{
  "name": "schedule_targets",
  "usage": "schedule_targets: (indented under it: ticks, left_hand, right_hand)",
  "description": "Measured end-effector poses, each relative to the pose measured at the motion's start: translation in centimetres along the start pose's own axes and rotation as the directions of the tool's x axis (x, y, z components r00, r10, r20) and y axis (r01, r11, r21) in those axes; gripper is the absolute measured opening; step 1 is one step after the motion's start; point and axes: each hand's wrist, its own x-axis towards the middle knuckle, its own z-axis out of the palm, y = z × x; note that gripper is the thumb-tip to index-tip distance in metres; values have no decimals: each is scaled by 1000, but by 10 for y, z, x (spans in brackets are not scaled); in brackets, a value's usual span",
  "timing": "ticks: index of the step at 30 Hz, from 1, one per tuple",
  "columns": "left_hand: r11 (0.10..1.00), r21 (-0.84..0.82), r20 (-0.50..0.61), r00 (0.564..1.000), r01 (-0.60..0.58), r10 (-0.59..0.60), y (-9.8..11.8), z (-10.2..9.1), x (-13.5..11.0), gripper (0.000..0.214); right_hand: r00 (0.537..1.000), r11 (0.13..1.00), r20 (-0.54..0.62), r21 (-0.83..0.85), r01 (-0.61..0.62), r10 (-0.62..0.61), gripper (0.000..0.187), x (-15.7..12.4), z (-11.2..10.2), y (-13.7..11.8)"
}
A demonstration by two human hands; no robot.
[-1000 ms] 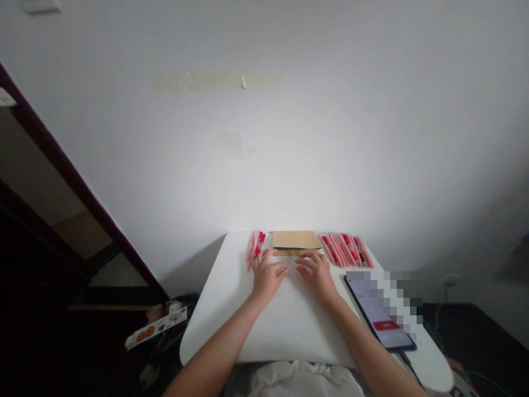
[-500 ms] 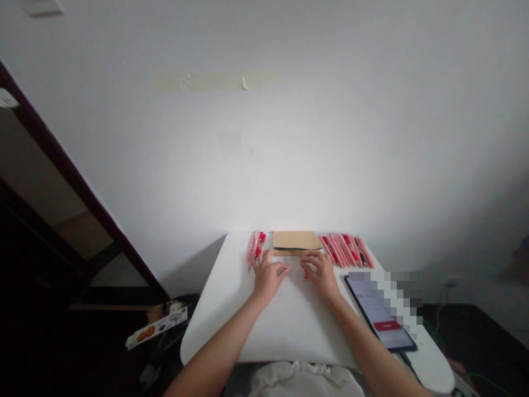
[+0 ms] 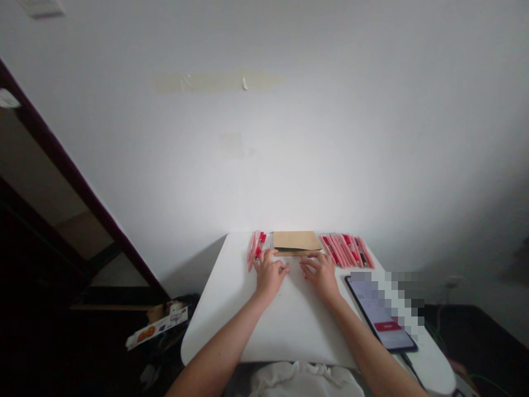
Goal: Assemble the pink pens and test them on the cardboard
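My left hand point(image 3: 269, 274) rests on the white table point(image 3: 231, 309), fingers curled in a pinch on something small I cannot make out. A short gap separates it from my right hand point(image 3: 321, 275), whose curled fingers pinch a small red piece that shows at their tips. A flat brown cardboard box point(image 3: 296, 241) lies just beyond both hands against the wall. A few pink and red pens point(image 3: 255, 246) lie left of the box, close to my left hand. Several more pink and red pens point(image 3: 347, 250) lie in a row right of the box.
A phone point(image 3: 381, 317) with a lit screen lies on the table's right side beside my right forearm. The table stands against a white wall. A dark doorway and a printed package point(image 3: 157, 328) on the floor are to the left.
A pale pink pen that spanned between my hands a second ago no longer shows there. My hands have drawn slightly apart and curled tighter, a red piece appearing at my right fingertips.
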Motion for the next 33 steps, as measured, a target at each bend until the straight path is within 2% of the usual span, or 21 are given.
schedule_targets:
  ticks: [15, 23, 33]
  left_hand:
    - [1000, 13, 20, 1000, 10, -10, 3, -3, -1, 7]
    - [1000, 4, 26, 1000, 12, -12, 2, -3, -2, 6]
    - [1000, 6, -7, 1000, 6, -6, 0, -3, -2, 11]
  right_hand:
    - [995, 992, 99, -126, -1, 13, 15, 0, -4, -12]
    - [995, 992, 83, -109, 68, -59, 13, -1, -7, -16]
    - [971, 984, 189, -72, 164, -148, 10, 1, -5, -23]
